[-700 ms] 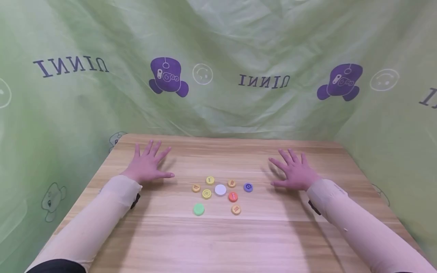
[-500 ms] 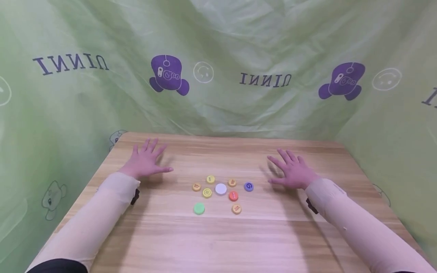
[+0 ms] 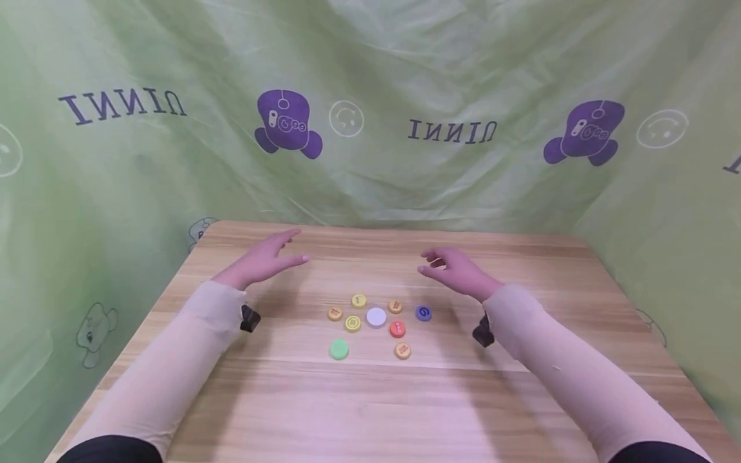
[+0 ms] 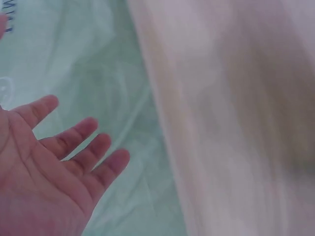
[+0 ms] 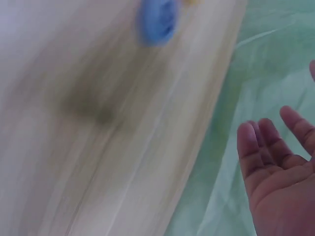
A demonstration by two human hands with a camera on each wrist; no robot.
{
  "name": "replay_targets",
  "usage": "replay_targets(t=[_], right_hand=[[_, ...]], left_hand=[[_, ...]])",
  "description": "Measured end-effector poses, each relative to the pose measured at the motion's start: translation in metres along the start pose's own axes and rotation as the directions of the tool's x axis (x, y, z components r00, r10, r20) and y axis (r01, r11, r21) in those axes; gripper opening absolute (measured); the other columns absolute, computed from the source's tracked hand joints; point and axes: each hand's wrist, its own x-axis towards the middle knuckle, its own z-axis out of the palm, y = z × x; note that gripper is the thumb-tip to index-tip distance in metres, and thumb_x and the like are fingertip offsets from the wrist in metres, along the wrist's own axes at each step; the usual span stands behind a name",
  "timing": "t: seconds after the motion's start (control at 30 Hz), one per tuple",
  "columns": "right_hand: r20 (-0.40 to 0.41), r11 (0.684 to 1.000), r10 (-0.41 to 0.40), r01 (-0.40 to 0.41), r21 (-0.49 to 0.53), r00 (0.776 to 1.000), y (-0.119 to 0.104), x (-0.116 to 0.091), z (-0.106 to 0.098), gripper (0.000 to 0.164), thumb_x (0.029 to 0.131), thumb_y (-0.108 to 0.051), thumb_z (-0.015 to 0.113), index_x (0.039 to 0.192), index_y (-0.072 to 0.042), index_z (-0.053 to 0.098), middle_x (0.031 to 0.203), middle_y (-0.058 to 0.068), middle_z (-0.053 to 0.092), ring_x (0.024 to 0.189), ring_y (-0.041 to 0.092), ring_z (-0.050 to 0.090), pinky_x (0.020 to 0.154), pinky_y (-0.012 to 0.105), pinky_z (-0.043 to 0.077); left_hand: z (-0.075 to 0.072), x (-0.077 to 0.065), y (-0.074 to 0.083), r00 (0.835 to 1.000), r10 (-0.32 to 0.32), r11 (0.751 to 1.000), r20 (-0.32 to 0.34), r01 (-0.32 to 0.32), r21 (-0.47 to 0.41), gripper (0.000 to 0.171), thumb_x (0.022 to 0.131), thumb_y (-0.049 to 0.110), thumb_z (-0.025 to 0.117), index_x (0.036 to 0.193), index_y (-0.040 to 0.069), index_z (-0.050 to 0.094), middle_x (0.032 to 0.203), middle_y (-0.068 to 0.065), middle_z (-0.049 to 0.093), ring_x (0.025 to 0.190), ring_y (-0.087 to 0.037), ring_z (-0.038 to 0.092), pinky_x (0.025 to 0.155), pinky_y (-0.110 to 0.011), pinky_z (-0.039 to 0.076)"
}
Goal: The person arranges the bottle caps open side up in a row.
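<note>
Small round bottle-cap-like discs lie loosely grouped mid-table in the head view: a white disc (image 3: 376, 317) in the centre, a green disc (image 3: 339, 349), a red disc (image 3: 397, 329), a blue disc (image 3: 424, 313), two yellow ones and several orange ones. My left hand (image 3: 263, 260) hovers behind and left of the group, fingers relaxed, holding nothing. Its palm (image 4: 44, 172) shows in the left wrist view. Above the table beyond the blue disc, my right hand (image 3: 457, 270) is loosely bent, with nothing held. In the right wrist view the blue disc (image 5: 158, 22) is blurred.
The wooden table (image 3: 370, 411) ends at a far edge against a green curtain (image 3: 370, 186) printed with purple figures and lettering. Curtain also hangs at both sides. A black wrist strap (image 3: 250, 318) is on the left sleeve, another (image 3: 483, 331) on the right.
Both hands have turned from palms down with spread fingers to more sideways, fingers closer together, and moved inward toward each other. The discs keep their arrangement.
</note>
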Motion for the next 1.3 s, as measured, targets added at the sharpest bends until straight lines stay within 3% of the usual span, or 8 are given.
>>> replay_targets(t=[0.23, 0.3, 0.43, 0.57, 0.7, 0.9, 1.1, 1.3], right_hand=[[0.102, 0.958, 0.037, -0.064, 0.279, 0.994, -0.028, 0.022, 0.019, 0.054, 0.103, -0.024, 0.063, 0.142, 0.010, 0.051, 0.133, 0.026, 0.059, 0.123, 0.043, 0.058, 0.100, 0.048, 0.054], [0.129, 0.937, 0.031, -0.074, 0.340, 0.991, -0.034, 0.027, 0.025, 0.052, 0.103, -0.022, 0.063, 0.141, 0.011, 0.050, 0.133, 0.027, 0.058, 0.123, 0.045, 0.057, 0.100, 0.046, 0.054], [0.172, 0.910, 0.027, -0.095, 0.403, 0.985, -0.043, 0.037, 0.040, 0.047, 0.104, -0.020, 0.062, 0.138, 0.012, 0.052, 0.134, 0.031, 0.058, 0.123, 0.047, 0.057, 0.099, 0.045, 0.055], [0.229, 0.887, 0.046, -0.145, 0.439, 0.972, -0.048, 0.046, 0.053, 0.046, 0.104, -0.017, 0.063, 0.137, 0.012, 0.052, 0.133, 0.032, 0.058, 0.123, 0.044, 0.058, 0.101, 0.045, 0.054], [0.274, 0.878, 0.065, -0.186, 0.442, 0.959, -0.049, 0.053, 0.066, 0.046, 0.099, -0.012, 0.067, 0.135, 0.012, 0.052, 0.122, 0.026, 0.063, 0.115, 0.039, 0.063, 0.101, 0.043, 0.054], [0.314, 0.906, 0.112, -0.226, 0.357, 0.943, -0.046, 0.059, 0.077, 0.043, 0.092, -0.009, 0.073, 0.129, 0.007, 0.057, 0.106, 0.014, 0.068, 0.097, 0.025, 0.069, 0.092, 0.036, 0.057], [0.372, 0.949, 0.157, -0.244, 0.199, 0.915, -0.045, 0.062, 0.086, 0.039, 0.088, -0.013, 0.076, 0.122, 0.000, 0.062, 0.091, 0.008, 0.068, 0.080, 0.017, 0.063, 0.069, 0.027, 0.050], [0.392, 0.972, 0.182, -0.224, 0.065, 0.902, -0.049, 0.067, 0.096, 0.034, 0.084, -0.013, 0.080, 0.114, -0.004, 0.066, 0.086, 0.005, 0.066, 0.073, 0.015, 0.058, 0.061, 0.025, 0.046]], left_hand=[[0.008, 0.012, 0.018, 0.997, -0.037, 0.968, 0.069, 0.053, -0.246, 0.070, 0.103, 0.034, 0.063, 0.155, -0.004, 0.037, 0.141, -0.031, 0.052, 0.128, -0.046, 0.053, 0.108, -0.057, 0.045], [0.014, 0.015, 0.022, 0.992, -0.039, 0.930, 0.118, 0.079, -0.358, 0.067, 0.103, 0.029, 0.063, 0.153, -0.007, 0.036, 0.140, -0.031, 0.052, 0.126, -0.048, 0.055, 0.108, -0.054, 0.046], [0.025, 0.020, 0.032, 0.976, -0.038, 0.816, 0.215, 0.155, -0.557, 0.062, 0.105, 0.017, 0.059, 0.152, -0.013, 0.032, 0.143, -0.032, 0.048, 0.128, -0.050, 0.050, 0.108, -0.049, 0.048], [0.035, 0.026, 0.042, 0.956, -0.036, 0.778, 0.291, 0.209, -0.592, 0.058, 0.106, 0.013, 0.056, 0.150, -0.015, 0.031, 0.144, -0.034, 0.047, 0.128, -0.047, 0.049, 0.104, -0.045, 0.051], [0.048, 0.032, 0.047, 0.936, -0.025, 0.802, 0.351, 0.228, -0.552, 0.055, 0.104, 0.012, 0.059, 0.146, -0.015, 0.036, 0.137, -0.034, 0.053, 0.124, -0.045, 0.055, 0.102, -0.043, 0.053], [0.068, 0.043, 0.048, 0.924, -0.001, 0.859, 0.382, 0.197, -0.473, 0.048, 0.095, 0.006, 0.068, 0.135, -0.014, 0.050, 0.114, -0.021, 0.066, 0.104, -0.034, 0.068, 0.094, -0.040, 0.058], [0.080, 0.045, 0.048, 0.920, -0.023, 0.943, 0.392, 0.150, -0.296, 0.047, 0.088, 0.009, 0.076, 0.129, -0.007, 0.060, 0.110, -0.014, 0.068, 0.093, -0.023, 0.067, 0.086, -0.034, 0.058], [0.088, 0.046, 0.048, 0.908, -0.017, 0.973, 0.419, 0.112, -0.202, 0.041, 0.083, 0.003, 0.073, 0.122, -0.006, 0.064, 0.107, -0.011, 0.068, 0.083, -0.018, 0.064, 0.078, -0.029, 0.057]])
